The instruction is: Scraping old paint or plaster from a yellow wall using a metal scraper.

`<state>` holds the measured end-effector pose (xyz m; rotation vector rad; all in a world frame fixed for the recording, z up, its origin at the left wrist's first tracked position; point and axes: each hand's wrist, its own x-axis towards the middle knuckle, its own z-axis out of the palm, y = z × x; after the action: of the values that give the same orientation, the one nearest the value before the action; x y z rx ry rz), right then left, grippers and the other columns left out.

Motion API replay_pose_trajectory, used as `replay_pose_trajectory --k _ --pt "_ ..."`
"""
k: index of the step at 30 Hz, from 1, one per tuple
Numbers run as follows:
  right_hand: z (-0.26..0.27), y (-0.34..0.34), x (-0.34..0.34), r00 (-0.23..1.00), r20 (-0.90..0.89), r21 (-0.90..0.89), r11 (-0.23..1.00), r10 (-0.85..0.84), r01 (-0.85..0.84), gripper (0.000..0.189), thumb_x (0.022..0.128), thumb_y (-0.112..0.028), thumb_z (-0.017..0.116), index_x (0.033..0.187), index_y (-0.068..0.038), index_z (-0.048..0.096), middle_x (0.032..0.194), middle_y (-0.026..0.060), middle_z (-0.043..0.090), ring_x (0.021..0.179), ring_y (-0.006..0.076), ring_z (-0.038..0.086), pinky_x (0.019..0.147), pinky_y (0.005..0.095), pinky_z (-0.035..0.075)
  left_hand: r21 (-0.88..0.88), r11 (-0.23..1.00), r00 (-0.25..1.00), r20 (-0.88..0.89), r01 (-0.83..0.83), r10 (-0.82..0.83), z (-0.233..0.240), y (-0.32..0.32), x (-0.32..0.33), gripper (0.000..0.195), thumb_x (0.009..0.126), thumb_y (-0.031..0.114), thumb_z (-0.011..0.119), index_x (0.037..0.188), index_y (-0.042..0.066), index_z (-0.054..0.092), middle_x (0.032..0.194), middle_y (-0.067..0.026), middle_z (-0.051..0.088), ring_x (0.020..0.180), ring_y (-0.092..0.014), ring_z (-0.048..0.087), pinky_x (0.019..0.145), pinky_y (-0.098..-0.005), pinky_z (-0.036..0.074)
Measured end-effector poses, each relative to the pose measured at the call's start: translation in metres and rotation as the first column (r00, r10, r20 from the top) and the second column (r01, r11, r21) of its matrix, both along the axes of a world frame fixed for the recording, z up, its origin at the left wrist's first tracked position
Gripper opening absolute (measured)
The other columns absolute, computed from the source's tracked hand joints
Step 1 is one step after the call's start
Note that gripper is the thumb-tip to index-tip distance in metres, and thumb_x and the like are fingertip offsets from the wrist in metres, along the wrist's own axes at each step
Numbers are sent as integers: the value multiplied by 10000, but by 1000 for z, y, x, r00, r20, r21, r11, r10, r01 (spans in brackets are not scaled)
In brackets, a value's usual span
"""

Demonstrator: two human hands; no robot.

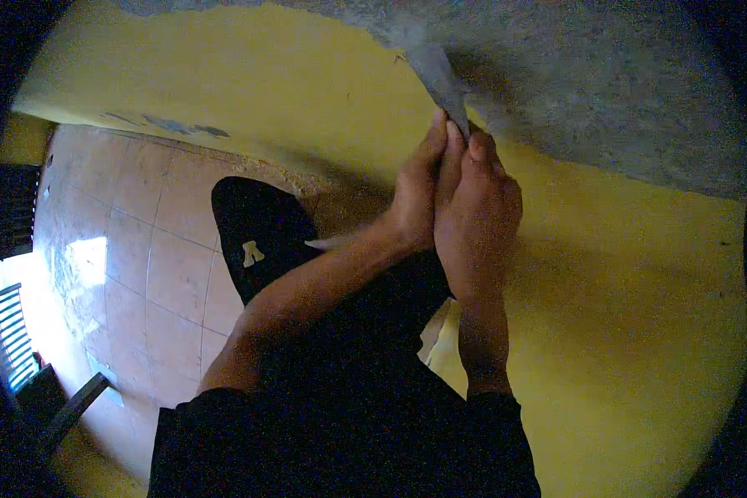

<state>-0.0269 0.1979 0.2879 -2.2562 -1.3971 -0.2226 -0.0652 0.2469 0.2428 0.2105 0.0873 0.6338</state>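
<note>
In front of me both hands are close together at a yellow painted wall, where the paint meets a bare grey area. My left hand pinches the narrow end of a thin grey piece that widens away from my fingers. Against it, on the right, my right hand has its fingers curled around the same end. The far end of the piece touches the wall at the paint's ragged border. Whether it is a scraper blade or a flap of loosened paint, I cannot tell.
Tiled floor lies below and to the left, with small crumbs along the wall's foot. A dark post-like object stands at the lower left, near a bright barred opening. Dark clothing covers the lower middle.
</note>
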Motion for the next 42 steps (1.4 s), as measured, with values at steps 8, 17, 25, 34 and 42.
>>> replay_pose_trajectory --k 8,17,25,34,42 --pt "6 2 -5 999 -26 28 999 26 -25 218 951 -226 448 948 -33 549 838 244 621 743 413 615 625 485 479 2 1000 1000 -5 -21 21 6 -10 -8 353 991 428 307 1011 125 486 891 -22 505 859 -160 502 830 -297 428" --pt "2 5 -6 999 -3 41 998 50 -50 211 944 -213 460 979 -29 557 862 233 631 760 410 621 641 472 493 44 994 993 -66 -98 101 13 -3 -12 411 985 464 299 978 105 499 884 -36 527 816 -152 502 807 -286 430" --pt "8 2 -8 999 -18 9 999 42 -42 224 949 -224 453 986 -30 558 861 235 632 770 410 620 648 470 495 228 957 963 -160 -176 216 4 1 -10 390 983 449 329 955 116 530 862 -20 528 830 -141 512 800 -283 440" --pt "11 2 -8 999 13 -63 997 37 -36 241 955 -241 437 984 -37 563 847 227 633 743 411 618 645 473 493 29 997 996 58 -71 69 0 -4 -13 329 987 416 343 1006 130 506 926 0 532 887 -140 511 845 -297 430" --pt "8 9 -12 996 70 -38 998 50 -48 247 951 -254 451 949 -41 576 835 222 633 720 412 617 637 475 489 -32 997 996 50 -70 71 6 1 -16 406 985 451 307 959 101 513 869 -42 544 851 -175 536 817 -312 446"
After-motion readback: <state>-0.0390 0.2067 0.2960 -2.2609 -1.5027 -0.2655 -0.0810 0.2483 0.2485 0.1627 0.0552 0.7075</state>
